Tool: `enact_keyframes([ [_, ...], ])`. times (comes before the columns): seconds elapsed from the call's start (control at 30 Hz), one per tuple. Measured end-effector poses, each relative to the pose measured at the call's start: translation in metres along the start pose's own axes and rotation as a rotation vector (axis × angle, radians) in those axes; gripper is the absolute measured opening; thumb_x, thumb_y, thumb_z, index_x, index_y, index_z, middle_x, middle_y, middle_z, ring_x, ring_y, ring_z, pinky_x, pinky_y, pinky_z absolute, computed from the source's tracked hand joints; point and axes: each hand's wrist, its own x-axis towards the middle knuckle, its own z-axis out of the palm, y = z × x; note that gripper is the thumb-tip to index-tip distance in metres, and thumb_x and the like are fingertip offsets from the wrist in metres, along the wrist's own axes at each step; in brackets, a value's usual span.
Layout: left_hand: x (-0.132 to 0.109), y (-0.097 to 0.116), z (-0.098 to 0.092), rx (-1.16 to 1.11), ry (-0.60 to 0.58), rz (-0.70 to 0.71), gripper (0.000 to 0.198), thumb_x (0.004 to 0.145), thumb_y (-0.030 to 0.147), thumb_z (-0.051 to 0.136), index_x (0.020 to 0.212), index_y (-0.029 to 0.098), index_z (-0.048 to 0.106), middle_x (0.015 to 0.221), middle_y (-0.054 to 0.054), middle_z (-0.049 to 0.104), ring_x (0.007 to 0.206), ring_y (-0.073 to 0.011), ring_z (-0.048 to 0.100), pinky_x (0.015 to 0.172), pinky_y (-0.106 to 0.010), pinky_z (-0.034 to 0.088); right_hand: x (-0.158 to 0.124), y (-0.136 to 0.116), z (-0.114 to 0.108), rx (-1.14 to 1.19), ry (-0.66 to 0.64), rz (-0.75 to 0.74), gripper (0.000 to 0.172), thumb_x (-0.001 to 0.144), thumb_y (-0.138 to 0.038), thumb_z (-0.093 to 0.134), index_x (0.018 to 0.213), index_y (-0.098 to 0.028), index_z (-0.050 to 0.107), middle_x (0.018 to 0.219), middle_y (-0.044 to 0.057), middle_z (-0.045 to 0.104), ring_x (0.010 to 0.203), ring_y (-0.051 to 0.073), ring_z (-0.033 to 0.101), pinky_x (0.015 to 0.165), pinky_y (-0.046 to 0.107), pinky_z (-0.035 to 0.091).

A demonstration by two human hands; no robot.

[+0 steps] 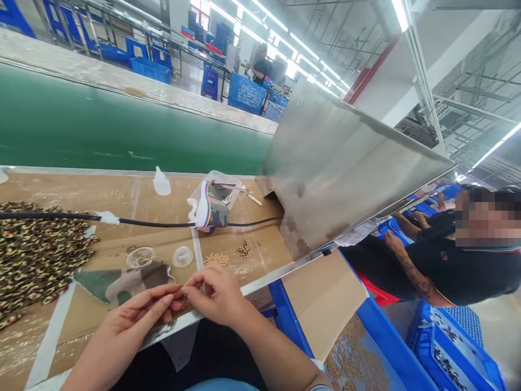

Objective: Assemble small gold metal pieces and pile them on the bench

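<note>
Long green conveyor belt (122, 125) across the far side, with blue plastic crates (242, 92) beyond and a stainless steel hood (345, 163) angled over the bench's right end. Off to the right, a co-worker in a black shirt (439, 266), seated apart. Along the near side, a cardboard-topped workbench (109, 190) bearing a broad heap of leopard-print fabric pieces (36, 255), a black cable (52, 215) and a camouflage pouch with rainbow trim (214, 209). Nearer the hands, a camouflage fabric scrap (122, 282), two clear plastic cups (182, 256) and loose brass beads (216, 259).

Judging by those heaps, much apparently left to do, with only the single piece in hand under work; exact progress impossible to tell. At the bench's near edge, a tiny item (182, 290) held in a narrow pinch by the right hand (217, 298), with the left hand (130, 326) reaching in from the left, its grip hidden. Long axis and pointing direction too small to tell.
</note>
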Motion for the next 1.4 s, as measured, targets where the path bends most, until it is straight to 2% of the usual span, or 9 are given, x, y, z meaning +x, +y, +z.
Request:
enact_keyframes([
  [0.17,-0.003,0.009,0.002,-0.013,-0.019,0.026,0.05,0.048,0.055,0.078,0.079,0.018,0.068,0.059,0.0,0.062,0.059,-0.0127,0.055,0.058,-0.02,0.05,0.007,0.002,0.017,0.043,-0.024,-0.055,0.018,0.084,-0.036,0.052,0.083,-0.021,0.063,0.073,0.0,0.062,0.068,0.009,0.055,0.061,0.018,0.045],
  [0.27,-0.007,0.017,0.007,0.004,-0.017,0.049,0.046,0.055,0.054,0.075,0.08,0.015,0.067,0.06,-0.001,0.062,0.059,-0.0123,0.054,0.057,-0.021,0.047,0.008,0.004,0.018,0.068,-0.015,-0.093,0.023,0.087,-0.038,0.048,0.084,-0.021,0.063,0.075,0.001,0.062,0.068,0.009,0.056,0.062,0.019,0.045],
  [0.4,-0.012,0.022,0.016,-0.061,-0.06,0.092,0.041,0.061,0.048,0.073,0.078,0.012,0.065,0.062,-0.002,0.063,0.056,-0.0094,0.053,0.056,-0.021,0.043,0.003,0.004,0.016,0.079,-0.007,-0.144,0.023,0.09,-0.033,0.043,0.086,-0.022,0.064,0.078,0.002,0.063,0.078,0.012,0.058,0.069,0.024,0.046],
  [0.6,-0.003,0.016,0.017,-0.276,-0.076,0.091,0.042,0.056,0.047,0.075,0.072,0.012,0.057,0.055,0.0,0.062,0.046,-0.0063,0.051,0.051,-0.02,0.039,0.006,0.017,0.018,0.077,0.017,-0.191,0.014,0.087,-0.026,0.05,0.087,-0.022,0.063,0.081,0.002,0.061,0.076,0.013,0.058,0.066,0.026,0.046],
  [0.73,-0.004,0.015,0.019,-0.33,-0.084,0.079,0.045,0.055,0.047,0.076,0.073,0.012,0.055,0.055,0.0,0.063,0.046,-0.006,0.052,0.051,-0.02,0.039,0.008,0.018,0.016,0.072,0.007,-0.225,0.012,0.087,-0.025,0.05,0.087,-0.022,0.062,0.081,0.002,0.061,0.077,0.013,0.058,0.067,0.027,0.046],
  [1.27,-0.002,0.012,0.019,-0.329,-0.091,0.099,0.049,0.055,0.053,0.074,0.075,0.011,0.057,0.055,0.001,0.062,0.047,-0.006,0.052,0.051,-0.021,0.039,0.01,0.015,0.015,0.077,-0.003,-0.228,0.014,0.087,-0.024,0.049,0.087,-0.022,0.063,0.079,0.001,0.061,0.075,0.013,0.058,0.066,0.027,0.046],
  [1.4,-0.003,0.011,0.02,-0.319,-0.083,0.105,0.047,0.057,0.052,0.073,0.074,0.012,0.056,0.054,0.001,0.061,0.048,-0.0061,0.053,0.05,-0.02,0.038,0.005,0.018,0.016,0.081,-0.009,-0.157,0.012,0.086,-0.026,0.051,0.09,-0.021,0.062,0.081,0.002,0.062,0.071,0.013,0.058,0.063,0.026,0.046],
])
